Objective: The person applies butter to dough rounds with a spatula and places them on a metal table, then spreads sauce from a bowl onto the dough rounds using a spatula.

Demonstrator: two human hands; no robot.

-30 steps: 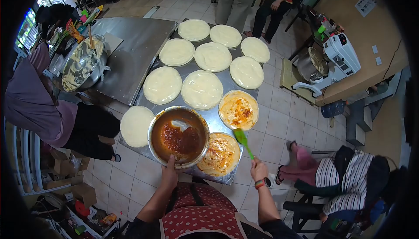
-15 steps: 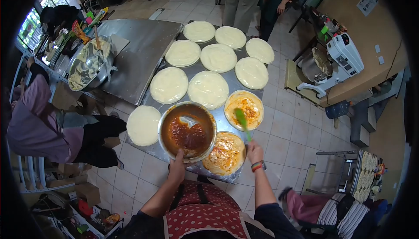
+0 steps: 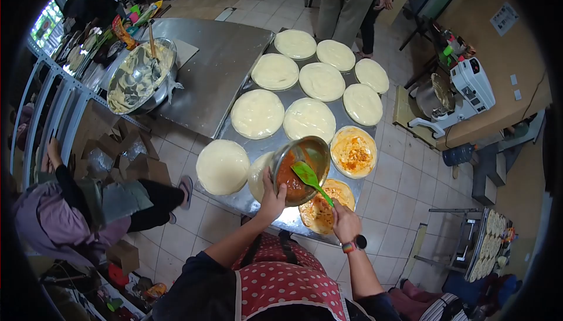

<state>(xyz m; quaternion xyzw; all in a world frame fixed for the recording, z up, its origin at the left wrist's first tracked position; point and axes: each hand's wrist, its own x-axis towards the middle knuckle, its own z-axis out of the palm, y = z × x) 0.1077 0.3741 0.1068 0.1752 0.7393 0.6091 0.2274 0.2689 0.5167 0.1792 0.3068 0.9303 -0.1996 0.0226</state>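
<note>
My left hand (image 3: pixel 272 201) grips the rim of a metal bowl (image 3: pixel 317 154), which is tilted and holds red-orange sauce (image 3: pixel 288 178). In my right hand (image 3: pixel 346 225) is a green spatula (image 3: pixel 306 174), its blade inside the bowl at the sauce. Under the bowl's right side lies a sauce-smeared dough round (image 3: pixel 319 214), partly hidden. Another sauced dough round (image 3: pixel 353 153) sits just beyond it. A plain dough round (image 3: pixel 258 178) is partly covered by the bowl, and another plain round (image 3: pixel 222 167) lies to its left. Several more pale rounds (image 3: pixel 309 121) stretch toward the far end.
The rounds lie on a metal table (image 3: pixel 237 202), beside a second steel table (image 3: pixel 218 63) with a large mixing bowl (image 3: pixel 167 80). One person (image 3: pixel 76 218) stands at left by a rack; others (image 3: pixel 346 4) stand beyond the far end. A stand mixer (image 3: pixel 469 89) is at right.
My left hand has tilted the bowl and brought it right. The green spatula has moved from the farther sauced round into the bowl. My view has shifted, and the person at left has moved.
</note>
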